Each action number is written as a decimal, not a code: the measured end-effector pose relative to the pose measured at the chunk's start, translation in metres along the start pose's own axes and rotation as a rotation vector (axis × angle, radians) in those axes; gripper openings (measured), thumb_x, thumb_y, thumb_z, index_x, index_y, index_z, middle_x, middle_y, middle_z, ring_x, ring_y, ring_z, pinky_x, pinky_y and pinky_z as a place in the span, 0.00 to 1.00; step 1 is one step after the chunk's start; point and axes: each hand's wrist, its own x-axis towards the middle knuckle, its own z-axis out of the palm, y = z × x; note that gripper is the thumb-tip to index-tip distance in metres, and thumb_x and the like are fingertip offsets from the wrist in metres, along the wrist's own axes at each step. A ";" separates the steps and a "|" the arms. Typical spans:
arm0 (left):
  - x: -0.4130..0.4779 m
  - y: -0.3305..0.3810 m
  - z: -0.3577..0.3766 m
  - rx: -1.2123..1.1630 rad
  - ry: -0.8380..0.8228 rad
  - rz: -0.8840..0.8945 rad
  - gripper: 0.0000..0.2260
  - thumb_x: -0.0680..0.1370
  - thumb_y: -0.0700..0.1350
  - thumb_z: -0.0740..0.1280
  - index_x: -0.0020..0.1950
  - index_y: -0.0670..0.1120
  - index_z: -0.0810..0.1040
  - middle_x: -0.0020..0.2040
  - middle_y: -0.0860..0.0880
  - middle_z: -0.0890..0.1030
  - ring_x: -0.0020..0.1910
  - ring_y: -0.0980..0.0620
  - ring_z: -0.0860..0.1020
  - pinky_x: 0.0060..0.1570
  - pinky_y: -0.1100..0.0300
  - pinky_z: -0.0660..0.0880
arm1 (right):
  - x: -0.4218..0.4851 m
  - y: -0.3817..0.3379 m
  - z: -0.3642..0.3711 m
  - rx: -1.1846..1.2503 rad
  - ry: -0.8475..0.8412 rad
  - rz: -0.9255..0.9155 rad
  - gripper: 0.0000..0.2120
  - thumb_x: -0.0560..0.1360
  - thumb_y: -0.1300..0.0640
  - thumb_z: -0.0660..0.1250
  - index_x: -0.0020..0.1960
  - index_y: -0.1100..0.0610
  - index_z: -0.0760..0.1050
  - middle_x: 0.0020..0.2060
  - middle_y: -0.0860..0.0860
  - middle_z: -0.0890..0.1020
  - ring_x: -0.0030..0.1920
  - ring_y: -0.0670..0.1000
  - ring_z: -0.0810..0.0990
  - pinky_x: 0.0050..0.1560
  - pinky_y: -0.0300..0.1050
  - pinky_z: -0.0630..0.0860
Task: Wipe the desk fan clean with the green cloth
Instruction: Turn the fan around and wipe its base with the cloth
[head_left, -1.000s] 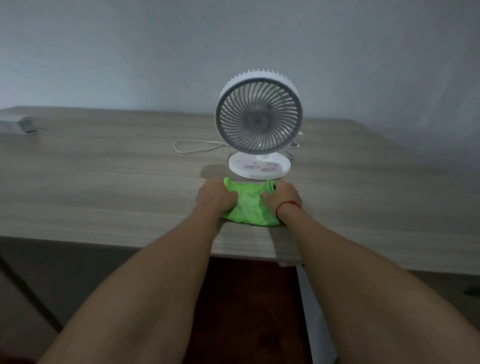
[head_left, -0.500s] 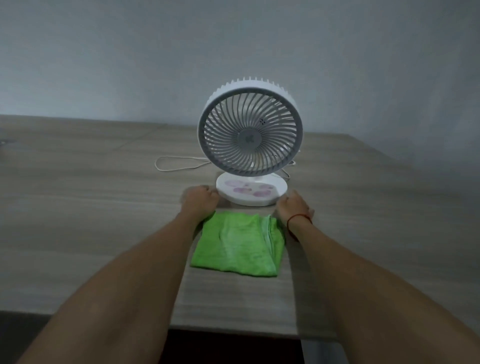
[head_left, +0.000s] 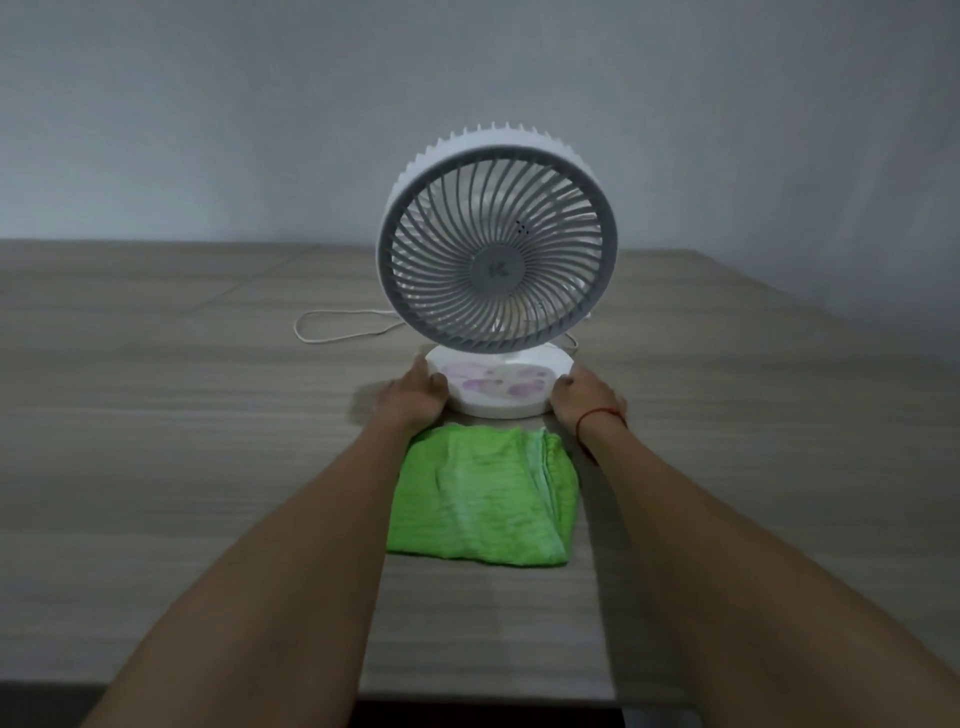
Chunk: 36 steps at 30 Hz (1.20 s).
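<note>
A white desk fan (head_left: 497, 249) with a grey spiral grille stands upright on the wooden desk, on a round white base (head_left: 498, 387) with pink marks. My left hand (head_left: 413, 397) grips the base's left rim and my right hand (head_left: 584, 397) grips its right rim; a red thread circles the right wrist. The green cloth (head_left: 483, 493) lies folded flat on the desk just in front of the base, between my forearms, with no hand on it.
The fan's white cord (head_left: 337, 325) loops on the wooden desk (head_left: 156, 415) to the left behind the fan. A plain grey wall stands right behind the desk. The desk's front edge runs close under my forearms.
Both hands let go of the green cloth, which now lies flat, and moved forward to grip the fan's base on either side. The view has come closer to the fan.
</note>
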 end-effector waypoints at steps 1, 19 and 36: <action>-0.007 0.000 0.000 0.001 0.005 0.003 0.26 0.84 0.50 0.48 0.80 0.43 0.49 0.78 0.41 0.59 0.77 0.42 0.61 0.74 0.54 0.57 | -0.006 0.001 -0.002 0.003 -0.008 -0.006 0.20 0.80 0.53 0.49 0.69 0.56 0.68 0.69 0.58 0.73 0.70 0.58 0.69 0.72 0.51 0.60; -0.152 0.009 -0.012 -0.375 0.147 -0.149 0.27 0.84 0.48 0.52 0.79 0.42 0.46 0.77 0.38 0.61 0.75 0.40 0.62 0.72 0.54 0.61 | -0.142 0.015 -0.046 0.283 0.005 0.113 0.21 0.79 0.50 0.54 0.68 0.59 0.69 0.68 0.59 0.73 0.68 0.61 0.71 0.69 0.50 0.64; -0.221 0.017 -0.011 0.034 -0.012 0.058 0.20 0.80 0.50 0.59 0.64 0.37 0.72 0.62 0.37 0.77 0.62 0.38 0.76 0.60 0.48 0.73 | -0.210 0.010 -0.056 0.124 -0.170 -0.167 0.14 0.73 0.51 0.69 0.34 0.53 0.66 0.39 0.51 0.73 0.45 0.52 0.71 0.45 0.43 0.67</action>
